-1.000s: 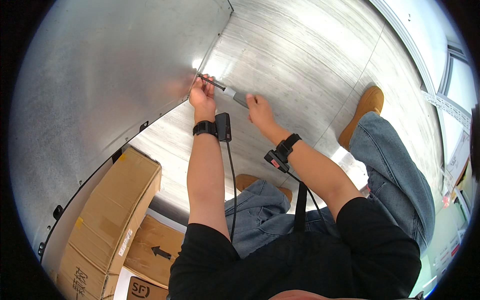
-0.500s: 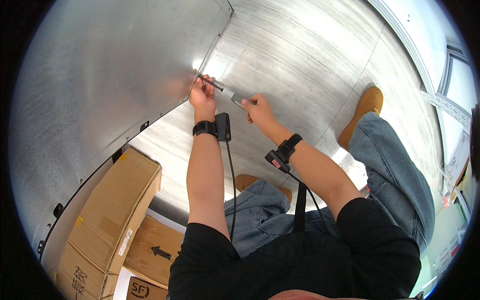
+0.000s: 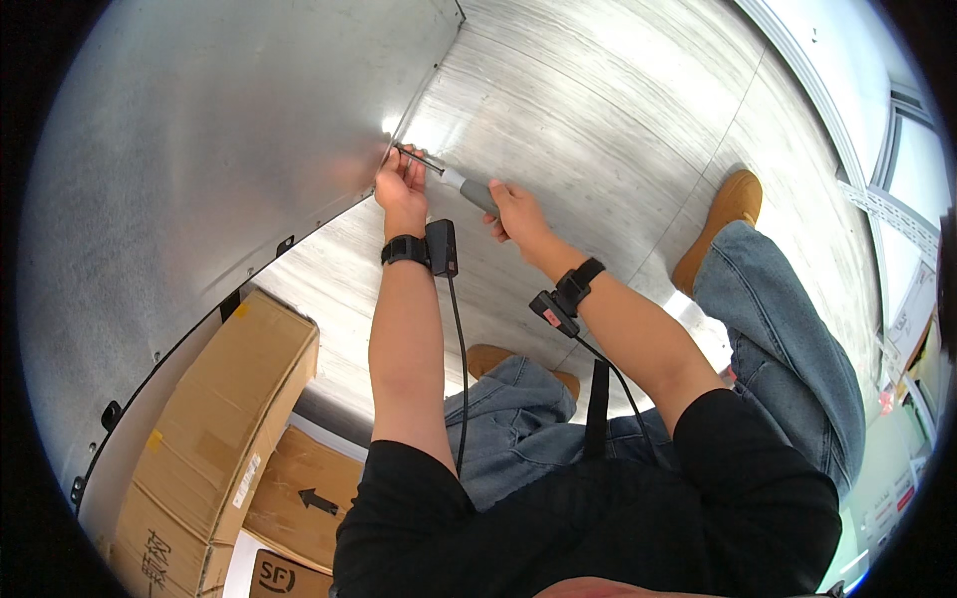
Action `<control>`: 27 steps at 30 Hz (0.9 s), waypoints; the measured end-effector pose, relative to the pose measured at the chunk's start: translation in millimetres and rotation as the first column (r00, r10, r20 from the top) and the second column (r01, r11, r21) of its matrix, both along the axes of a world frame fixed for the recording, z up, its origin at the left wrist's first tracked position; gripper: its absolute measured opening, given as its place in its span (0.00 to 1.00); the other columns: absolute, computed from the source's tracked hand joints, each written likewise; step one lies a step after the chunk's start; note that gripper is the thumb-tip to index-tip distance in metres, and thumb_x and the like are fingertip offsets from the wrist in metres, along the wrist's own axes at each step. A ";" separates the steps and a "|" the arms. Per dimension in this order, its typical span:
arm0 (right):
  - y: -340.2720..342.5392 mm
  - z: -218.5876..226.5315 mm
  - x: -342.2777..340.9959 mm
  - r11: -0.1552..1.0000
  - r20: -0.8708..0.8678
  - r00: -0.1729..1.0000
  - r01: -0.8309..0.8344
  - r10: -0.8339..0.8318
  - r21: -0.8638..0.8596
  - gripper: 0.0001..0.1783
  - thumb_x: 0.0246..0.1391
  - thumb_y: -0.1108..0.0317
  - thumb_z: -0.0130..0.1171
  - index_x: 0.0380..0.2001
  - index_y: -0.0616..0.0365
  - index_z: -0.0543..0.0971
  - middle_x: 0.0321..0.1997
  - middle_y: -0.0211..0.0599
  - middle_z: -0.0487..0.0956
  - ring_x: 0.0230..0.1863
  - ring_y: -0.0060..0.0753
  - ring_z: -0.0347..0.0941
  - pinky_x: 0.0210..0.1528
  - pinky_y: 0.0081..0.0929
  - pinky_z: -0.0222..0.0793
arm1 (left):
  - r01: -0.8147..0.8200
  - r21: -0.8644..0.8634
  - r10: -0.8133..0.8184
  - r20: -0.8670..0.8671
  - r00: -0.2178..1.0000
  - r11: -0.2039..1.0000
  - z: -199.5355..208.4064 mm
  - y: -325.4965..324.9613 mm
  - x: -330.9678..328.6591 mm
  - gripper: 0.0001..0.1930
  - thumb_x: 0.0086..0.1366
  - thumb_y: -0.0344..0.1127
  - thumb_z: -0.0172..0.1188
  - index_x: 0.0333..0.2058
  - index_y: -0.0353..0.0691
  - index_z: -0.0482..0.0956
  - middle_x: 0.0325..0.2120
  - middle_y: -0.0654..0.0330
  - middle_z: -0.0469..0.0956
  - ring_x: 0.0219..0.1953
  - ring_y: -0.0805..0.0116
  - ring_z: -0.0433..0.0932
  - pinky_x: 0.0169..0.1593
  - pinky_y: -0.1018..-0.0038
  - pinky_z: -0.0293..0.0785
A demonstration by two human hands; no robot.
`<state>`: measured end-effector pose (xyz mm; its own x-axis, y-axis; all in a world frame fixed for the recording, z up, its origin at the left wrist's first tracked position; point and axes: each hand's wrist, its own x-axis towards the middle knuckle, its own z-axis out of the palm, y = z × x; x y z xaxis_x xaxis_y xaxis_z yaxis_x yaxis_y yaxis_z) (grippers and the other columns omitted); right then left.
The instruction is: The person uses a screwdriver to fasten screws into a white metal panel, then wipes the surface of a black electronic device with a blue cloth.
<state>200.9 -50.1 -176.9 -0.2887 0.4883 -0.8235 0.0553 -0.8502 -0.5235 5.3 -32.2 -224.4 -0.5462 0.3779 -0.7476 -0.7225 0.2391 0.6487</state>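
Note:
My right hand (image 3: 515, 213) is closed around the grey handle of a screwdriver (image 3: 476, 192). Its thin dark shaft points up and left, toward the lower edge of a large grey metal panel (image 3: 249, 120). At that edge, my left hand (image 3: 403, 184) is turned palm up, with its fingers bent around the far end of the shaft. Those fingertips come together beside the metal. Whatever they pinch there, and what the screwdriver's tip meets, is too small and partly hidden to make out.
Black latch-like brackets (image 3: 286, 245) line the panel's rim. Beneath it on the left stand a long cardboard box (image 3: 214, 419) and another brown carton (image 3: 304, 488). Cables run from black wrist-worn devices (image 3: 442, 249) on both arms. Grey wood-look floor (image 3: 588, 110) stretches right toward a white wall.
The right hand has shifted its grip and turned slightly, so more of the screwdriver's grey handle and pale collar shows. The left hand stays at the panel edge.

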 end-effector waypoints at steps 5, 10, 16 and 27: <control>-1.5 -1.3 0.9 0.996 -0.087 0.993 -0.072 0.076 0.042 0.21 0.63 0.51 0.52 0.43 0.59 0.72 0.25 0.32 0.72 0.22 0.22 0.67 0.25 0.23 0.65 | 0.008 0.021 -0.008 0.025 1.000 1.000 -2.2 -2.4 -3.4 0.06 0.68 0.35 0.52 0.40 0.42 0.75 0.33 0.63 0.81 0.31 0.71 0.81 0.29 0.83 0.76; -3.0 -4.8 12.7 0.996 -0.116 0.989 -0.086 0.088 0.021 0.19 0.63 0.51 0.52 0.43 0.57 0.71 0.26 0.32 0.73 0.22 0.21 0.67 0.25 0.23 0.65 | -0.032 -0.052 0.031 -0.014 0.999 0.998 -1.3 0.5 0.6 0.08 0.69 0.38 0.51 0.40 0.42 0.74 0.36 0.64 0.79 0.37 0.70 0.80 0.37 0.80 0.78; 9.3 7.8 26.8 0.983 -0.102 0.983 -0.138 0.150 0.118 0.22 0.63 0.52 0.51 0.49 0.61 0.68 0.33 0.39 0.78 0.21 0.22 0.68 0.24 0.25 0.67 | 0.022 -0.013 -0.023 -0.016 1.000 1.000 -1.1 -4.8 1.2 0.11 0.69 0.37 0.52 0.46 0.40 0.73 0.38 0.62 0.79 0.40 0.66 0.81 0.39 0.78 0.78; 84.4 131.5 40.5 0.954 -0.039 0.997 0.071 -0.062 0.291 0.18 0.63 0.61 0.43 0.51 0.60 0.66 0.32 0.38 0.74 0.20 0.22 0.65 0.26 0.27 0.66 | 0.264 0.013 -0.263 -0.023 0.964 0.965 48.1 1.1 25.5 0.13 0.68 0.35 0.52 0.47 0.35 0.75 0.39 0.58 0.79 0.38 0.65 0.80 0.39 0.75 0.76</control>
